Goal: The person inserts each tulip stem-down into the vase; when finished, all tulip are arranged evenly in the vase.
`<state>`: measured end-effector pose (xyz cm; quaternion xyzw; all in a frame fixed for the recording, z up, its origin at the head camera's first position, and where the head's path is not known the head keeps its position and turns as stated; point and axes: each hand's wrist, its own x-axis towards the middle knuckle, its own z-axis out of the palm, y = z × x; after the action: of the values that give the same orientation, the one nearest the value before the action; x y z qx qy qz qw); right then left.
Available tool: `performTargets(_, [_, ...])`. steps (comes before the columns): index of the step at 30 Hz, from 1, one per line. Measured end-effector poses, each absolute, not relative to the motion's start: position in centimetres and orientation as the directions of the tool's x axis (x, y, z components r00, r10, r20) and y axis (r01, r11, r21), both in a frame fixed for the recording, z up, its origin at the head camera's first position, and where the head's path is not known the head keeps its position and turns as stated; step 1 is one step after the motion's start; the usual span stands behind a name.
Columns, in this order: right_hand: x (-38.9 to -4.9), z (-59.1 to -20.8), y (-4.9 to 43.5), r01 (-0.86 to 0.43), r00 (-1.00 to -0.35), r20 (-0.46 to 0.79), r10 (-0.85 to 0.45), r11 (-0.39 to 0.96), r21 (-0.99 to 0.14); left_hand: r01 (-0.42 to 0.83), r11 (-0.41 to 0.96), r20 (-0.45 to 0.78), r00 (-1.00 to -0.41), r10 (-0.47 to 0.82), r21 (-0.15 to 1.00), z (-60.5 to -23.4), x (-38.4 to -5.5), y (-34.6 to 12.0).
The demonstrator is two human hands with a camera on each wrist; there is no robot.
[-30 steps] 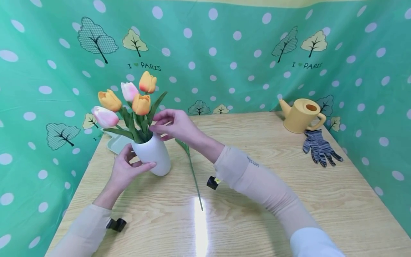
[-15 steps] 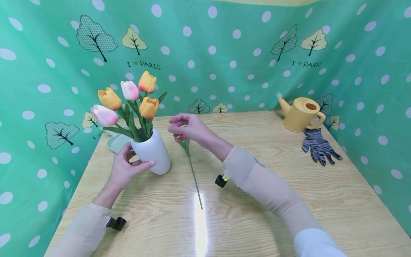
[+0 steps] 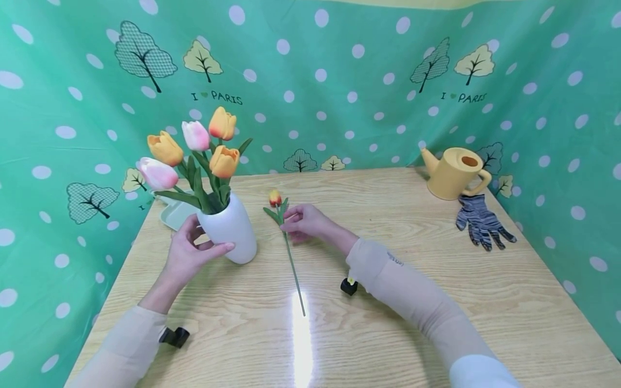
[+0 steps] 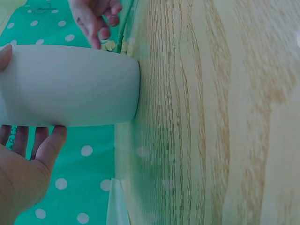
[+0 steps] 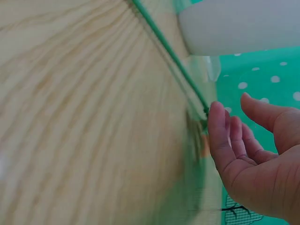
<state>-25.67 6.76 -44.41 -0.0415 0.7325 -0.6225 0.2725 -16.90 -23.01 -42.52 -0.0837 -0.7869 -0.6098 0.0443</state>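
Observation:
My left hand (image 3: 189, 253) grips the side of a white vase (image 3: 235, 231), thumb on the near face and fingers round the far side. The vase's base (image 4: 133, 89) meets the table in the left wrist view. Orange tulips (image 3: 225, 161) and pink-white tulips (image 3: 158, 175) stand in it. Right of the vase, a red-yellow tulip (image 3: 275, 198) lies on the table, its long green stem (image 3: 293, 267) pointing towards me. My right hand (image 3: 309, 222) is at its leaves. In the right wrist view, the thumb stands apart from the fingers, and the fingertips (image 5: 217, 110) are beside the stem.
A pale tray (image 3: 176, 214) lies behind the vase. At the back right of the wooden table (image 3: 388, 215) stand a yellow watering can (image 3: 451, 175) and, before it, a grey-black knitted glove (image 3: 482, 223). A green dotted curtain (image 3: 320, 124) surrounds the table.
My right hand has let go of the stems at the vase and moved right and down to the lying tulip. One orange tulip has shifted slightly right. My left hand stays on the vase.

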Motion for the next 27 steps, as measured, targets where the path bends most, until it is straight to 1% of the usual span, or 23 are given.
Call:
performTargets(4, [-25.3, -45.3, 6.4, 0.315, -0.813, -0.404, -0.420, 0.266, -0.911, 0.175, 0.252, 0.163, -0.984, 0.070, 0.952, -42.4, -16.6, -23.4])
performTargets(7, [-25.1, -45.5, 6.1, 0.320, -0.801, -0.429, -0.418, 0.307, -0.896, 0.169, 0.254, 0.157, -0.985, 0.065, 0.952, -42.2, -16.6, -23.5])
performTargets(9, [-25.0, -45.5, 5.9, 0.314, -0.804, -0.438, -0.402, 0.338, -0.887, 0.169, 0.247, 0.157, -0.985, 0.068, 0.954, -42.2, -16.7, -23.4])
performTargets(16, [-24.8, -45.4, 6.2, 0.249, -0.846, -0.424, -0.324, 0.462, -0.851, 0.171, 0.213, 0.156, -0.984, 0.084, 0.962, -42.6, -17.3, -22.5])
performTargets(20, [-24.6, -45.4, 6.2, 0.246, -0.845, -0.423, -0.327, 0.466, -0.850, 0.170, 0.204, 0.157, -0.984, 0.080, 0.964, -42.8, -17.3, -22.5])
performTargets(27, [-24.5, -45.4, 5.9, 0.261, -0.832, -0.429, -0.351, 0.435, -0.862, 0.173, 0.230, 0.163, -0.985, 0.062, 0.957, -42.6, -17.0, -22.8])
